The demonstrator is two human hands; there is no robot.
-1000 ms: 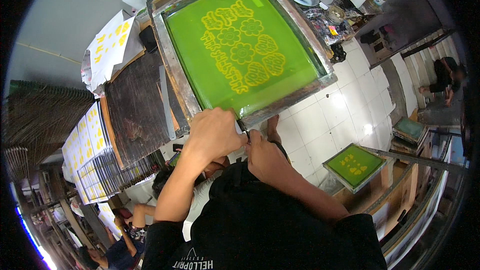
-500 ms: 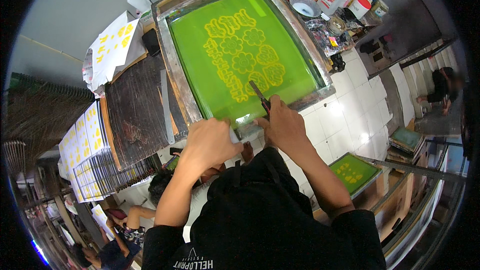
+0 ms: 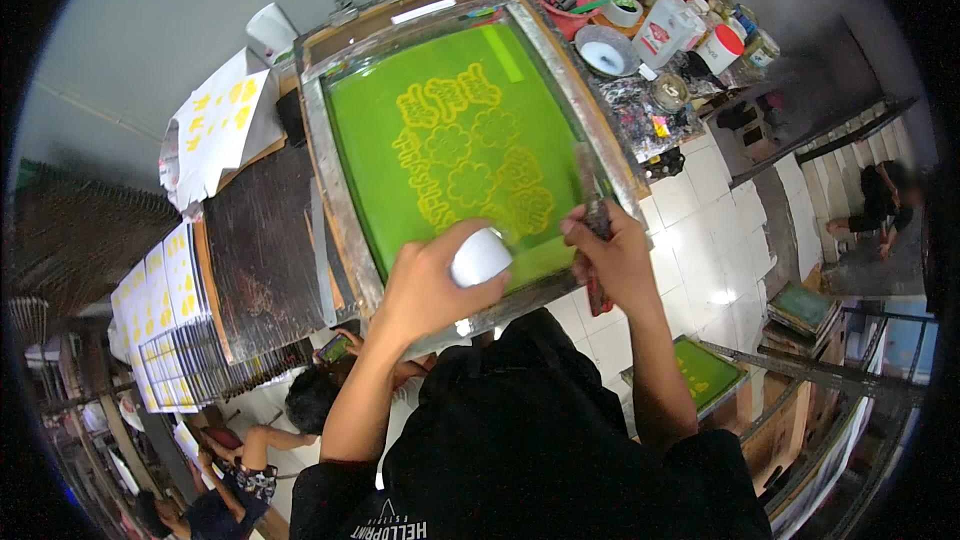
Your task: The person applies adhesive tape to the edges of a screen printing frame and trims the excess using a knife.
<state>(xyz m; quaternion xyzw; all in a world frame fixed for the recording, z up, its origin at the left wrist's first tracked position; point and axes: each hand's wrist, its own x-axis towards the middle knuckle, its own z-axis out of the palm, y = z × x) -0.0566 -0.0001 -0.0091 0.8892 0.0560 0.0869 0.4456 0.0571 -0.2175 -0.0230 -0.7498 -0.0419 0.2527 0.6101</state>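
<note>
Board left of the screen frame, strip apparently on it, bowl right.

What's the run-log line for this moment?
left hand: white rounded object held | right hand: slim tool held, partly blurred | beneath: green screen, yellow motifs

Screen-printing workshop, framed green screen, yellow-printed sheets on wire rack, stained bench with tubs

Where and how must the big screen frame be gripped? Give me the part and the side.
Best gripped, I'd judge, by the near rail of the screen frame, coming from the near side: it is a straight, solid bar on that outer edge. Avoid pressing the green mesh, a flat sheet inside the rails with nothing to grip.
</note>
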